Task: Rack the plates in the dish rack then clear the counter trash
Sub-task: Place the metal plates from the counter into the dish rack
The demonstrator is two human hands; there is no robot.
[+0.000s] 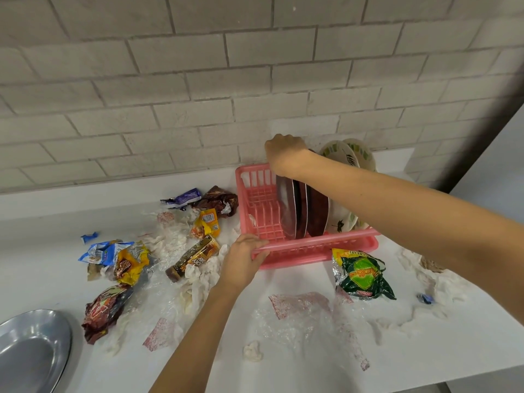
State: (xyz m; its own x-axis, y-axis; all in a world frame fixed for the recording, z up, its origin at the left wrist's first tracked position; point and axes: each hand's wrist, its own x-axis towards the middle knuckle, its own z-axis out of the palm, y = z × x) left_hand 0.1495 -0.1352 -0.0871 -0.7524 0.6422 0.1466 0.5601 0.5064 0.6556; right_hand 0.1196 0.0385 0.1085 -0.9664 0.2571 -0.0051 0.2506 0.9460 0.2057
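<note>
Both hands are at the pink dish rack (pixel 312 248). Left hand (pixel 243 259) grips its near rim. Right hand (pixel 286 154) is closed on top of a dark plate (pixel 287 205) standing on edge in the slots. One steel plate (pixel 31 344) lies flat, far to the near left, closer to the left hand.

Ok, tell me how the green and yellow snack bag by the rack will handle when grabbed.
The green and yellow snack bag looks crumpled and empty, so probably very light and floppy. Its shiny foil lining suggests it may slip and crackle; pinching a fold should hold better.
</note>
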